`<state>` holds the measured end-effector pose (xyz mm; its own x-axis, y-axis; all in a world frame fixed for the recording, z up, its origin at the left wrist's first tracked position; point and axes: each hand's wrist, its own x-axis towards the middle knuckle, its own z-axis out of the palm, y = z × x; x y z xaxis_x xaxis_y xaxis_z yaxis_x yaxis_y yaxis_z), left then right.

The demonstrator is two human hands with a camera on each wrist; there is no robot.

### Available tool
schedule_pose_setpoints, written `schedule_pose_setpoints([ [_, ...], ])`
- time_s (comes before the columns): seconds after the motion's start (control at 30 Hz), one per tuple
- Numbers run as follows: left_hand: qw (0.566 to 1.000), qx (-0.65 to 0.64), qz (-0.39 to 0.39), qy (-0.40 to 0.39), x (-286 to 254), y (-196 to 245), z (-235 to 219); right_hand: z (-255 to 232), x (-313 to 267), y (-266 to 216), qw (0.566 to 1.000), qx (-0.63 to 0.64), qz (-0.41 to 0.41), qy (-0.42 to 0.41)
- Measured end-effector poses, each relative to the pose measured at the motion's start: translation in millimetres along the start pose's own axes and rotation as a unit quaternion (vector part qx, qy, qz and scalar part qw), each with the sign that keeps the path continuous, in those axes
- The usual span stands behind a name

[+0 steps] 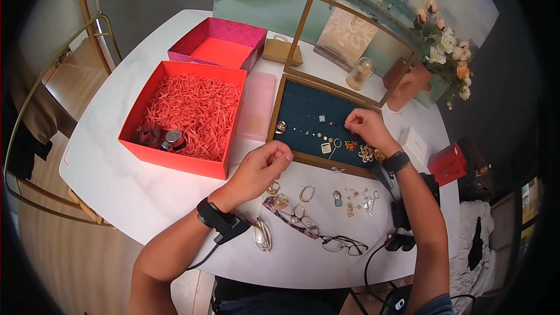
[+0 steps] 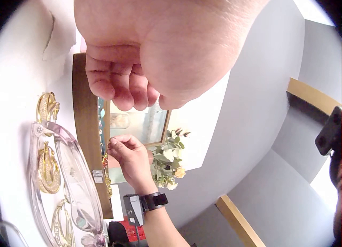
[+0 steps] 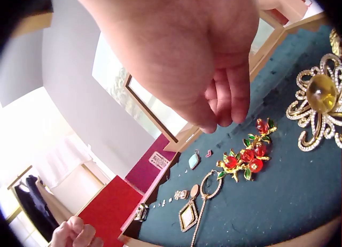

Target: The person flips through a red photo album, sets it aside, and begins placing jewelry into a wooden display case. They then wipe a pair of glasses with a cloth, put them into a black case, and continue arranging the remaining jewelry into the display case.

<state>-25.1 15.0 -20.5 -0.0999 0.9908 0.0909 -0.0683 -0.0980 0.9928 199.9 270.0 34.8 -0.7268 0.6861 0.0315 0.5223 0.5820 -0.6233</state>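
My right hand (image 1: 364,127) is low over the dark green lining (image 3: 267,193) of a wooden jewelry case (image 1: 315,160), thumb and fingertips drawn together. I cannot tell whether a small piece is between them. Below those fingers lie a red-berry brooch (image 3: 248,156), a turquoise square piece (image 3: 194,160), a tiny pink piece (image 3: 209,153) and a diamond-shaped pendant (image 3: 187,216). A flower brooch with an amber stone (image 3: 322,93) sits to the side. Near the case's front left corner hangs my left hand (image 1: 262,166), fingers loosely curled, with nothing visible in them.
Glasses (image 1: 344,245), gold hoop earrings (image 1: 307,193) and several loose jewelry pieces lie in front of the case. A red box (image 1: 227,166) with shredded paper stands left. The case's framed lid (image 1: 300,29) is raised; a glass dome (image 1: 360,73) and flowers (image 1: 446,46) stand behind.
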Motion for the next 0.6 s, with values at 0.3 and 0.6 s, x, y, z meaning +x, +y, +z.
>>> schedule_pose_setpoints([
  [0.3, 1.000, 0.001, -0.003, -0.003, 0, -1, 0, 2, 4, 10, 1.000, -0.002, -0.002, -0.002],
  [0.6, 1.000, 0.005, -0.008, -0.002, -1, 2, 1, 5, 5, 16, 0.999, -0.035, -0.026, -0.017],
])
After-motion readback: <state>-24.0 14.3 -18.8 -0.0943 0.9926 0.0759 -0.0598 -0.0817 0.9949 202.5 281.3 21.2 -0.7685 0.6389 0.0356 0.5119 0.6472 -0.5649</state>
